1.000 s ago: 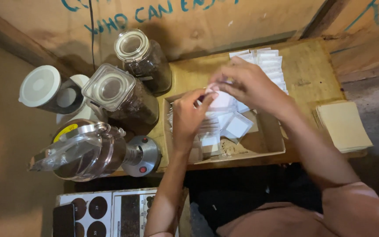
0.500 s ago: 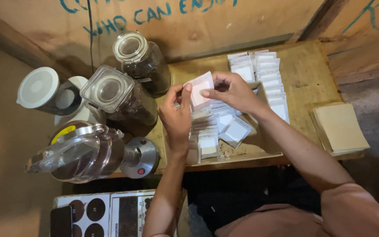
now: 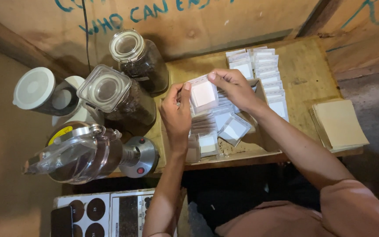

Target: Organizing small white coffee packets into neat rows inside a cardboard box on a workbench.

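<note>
Left hand: the left hand is up over the tray, fingers curled in, thumb and fingertips pinching the near-left edge of the sachet.
Right hand: the right hand comes in from the other side, fingers closed on the sachet's top right corner, thumb tucked behind.
Sachet: a small clear sachet with a white square inside, held tilted between both hands, lifted clear of the pile below.
Tray: a shallow brown tray on the table, directly under the hands, with loose sachets heaped in it, overlapping every which way.
Rows: beyond the right hand, more sachets laid in neat rows on the table top, running toward the wall.
Table: a worn wooden table against a wooden wall.
Paper stack: a stack of tan squares at the right end of the table, well apart from the hands.
Jars: two glass jars with dark contents, one round-lidded at the back, one square-lidded just in front of it, both left of the tray.
Grinder: a shiny metal machine with a clear hopper at the lower left, near the left forearm.
Canister: a white-lidded canister at far left.
</note>
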